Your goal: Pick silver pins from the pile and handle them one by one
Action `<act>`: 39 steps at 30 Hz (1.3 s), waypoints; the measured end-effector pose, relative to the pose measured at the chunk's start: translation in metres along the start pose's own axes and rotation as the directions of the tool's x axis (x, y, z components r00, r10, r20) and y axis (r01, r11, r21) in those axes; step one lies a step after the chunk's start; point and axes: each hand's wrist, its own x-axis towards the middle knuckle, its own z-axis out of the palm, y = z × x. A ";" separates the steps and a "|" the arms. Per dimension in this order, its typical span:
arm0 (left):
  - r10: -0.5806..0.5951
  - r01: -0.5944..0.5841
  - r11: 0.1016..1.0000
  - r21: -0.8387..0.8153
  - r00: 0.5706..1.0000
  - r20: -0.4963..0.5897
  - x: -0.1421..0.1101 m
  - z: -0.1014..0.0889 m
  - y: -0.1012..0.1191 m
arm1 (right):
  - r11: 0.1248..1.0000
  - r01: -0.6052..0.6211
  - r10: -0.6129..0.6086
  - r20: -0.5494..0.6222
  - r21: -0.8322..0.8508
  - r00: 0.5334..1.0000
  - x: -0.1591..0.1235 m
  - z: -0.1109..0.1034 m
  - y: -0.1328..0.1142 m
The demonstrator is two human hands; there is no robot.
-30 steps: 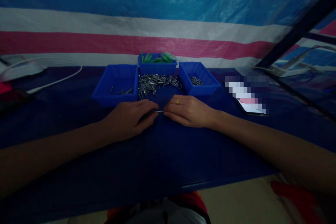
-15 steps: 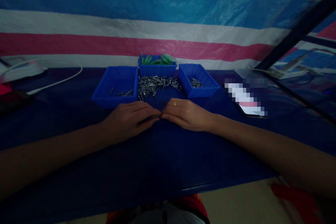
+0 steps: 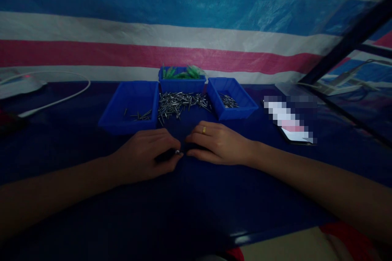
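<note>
My left hand (image 3: 147, 159) rests on the dark blue table (image 3: 183, 204) with its fingers pinched on a small metal pin (image 3: 177, 152) whose shiny end shows at the fingertips. My right hand (image 3: 219, 143), with a gold ring, lies curled beside it, fingertips close to the pin; whether they touch it is unclear. Just beyond the hands lies a loose heap of metal pins (image 3: 179, 102) on the table.
Three blue trays stand behind the heap: the left tray (image 3: 130, 108) holds a few pins, the right tray (image 3: 231, 98) holds some too, the back tray (image 3: 182, 81) holds green parts. A phone (image 3: 295, 130) lies to the right. A white cable (image 3: 55, 100) runs at the left. A striped tarp hangs behind.
The pin that spanned both hands' fingertips is now held in my left hand only. Both hands sit lower in the picture and the fingertips have parted slightly.
</note>
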 end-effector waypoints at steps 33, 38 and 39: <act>-0.097 0.094 0.976 0.196 0.995 0.005 0.003 0.004 -0.004 | 0.994 -0.024 0.030 0.057 -0.102 0.998 -0.004 -0.004 0.012; 0.014 -0.004 0.982 0.190 0.999 -0.050 0.003 0.005 -0.005 | 0.992 -0.015 0.024 0.063 -0.126 0.998 -0.005 -0.001 0.014; 0.035 -0.023 0.983 0.185 0.998 -0.058 0.002 0.005 -0.005 | 0.992 -0.012 0.019 0.056 -0.124 0.998 -0.005 -0.001 0.014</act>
